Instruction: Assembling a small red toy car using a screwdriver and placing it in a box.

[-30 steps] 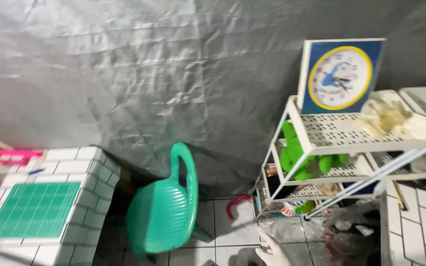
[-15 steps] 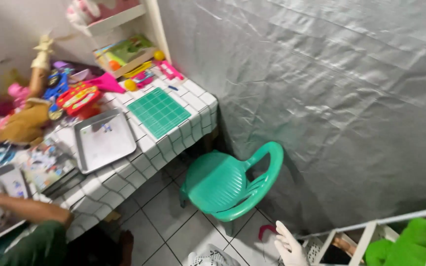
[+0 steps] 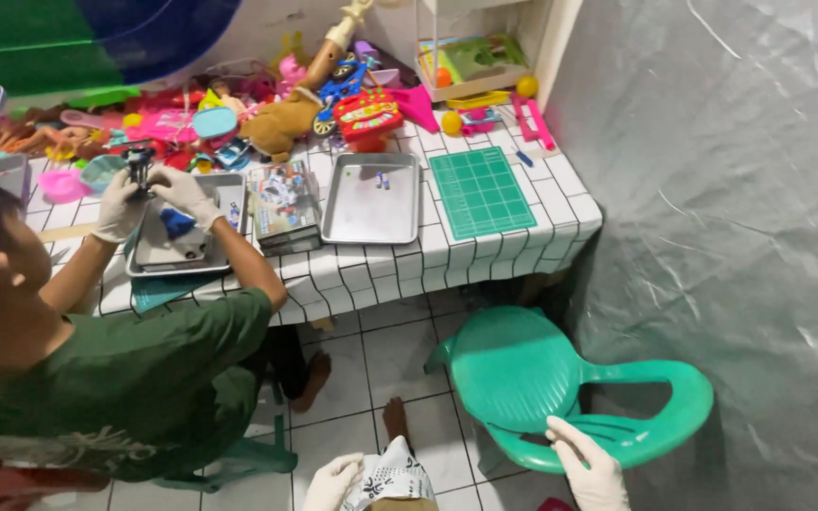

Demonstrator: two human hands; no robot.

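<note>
My right hand (image 3: 591, 466), in a white glove, grips the near armrest of a green plastic chair (image 3: 532, 369) that stands on the tiled floor in front of the table. My left hand (image 3: 331, 481), also gloved, rests low beside my knee in patterned cloth (image 3: 390, 476) and holds nothing. A bare foot (image 3: 395, 416) shows just above it. On the left, a co-worker in a green shirt (image 3: 115, 378) holds a small dark toy (image 3: 138, 167) in both gloved hands above a metal tray (image 3: 174, 248).
The tile-patterned table (image 3: 352, 274) carries a second metal tray (image 3: 371, 201), a green cutting mat (image 3: 481, 192), a picture box (image 3: 281, 203) and a heap of colourful toys (image 3: 267, 104) at the back. A grey tarp (image 3: 740, 189) covers the wall on the right.
The view has swung from the tarp wall and shelf rack down to the table and chair. My right hand has come onto the chair's armrest, and my left hand has entered view.
</note>
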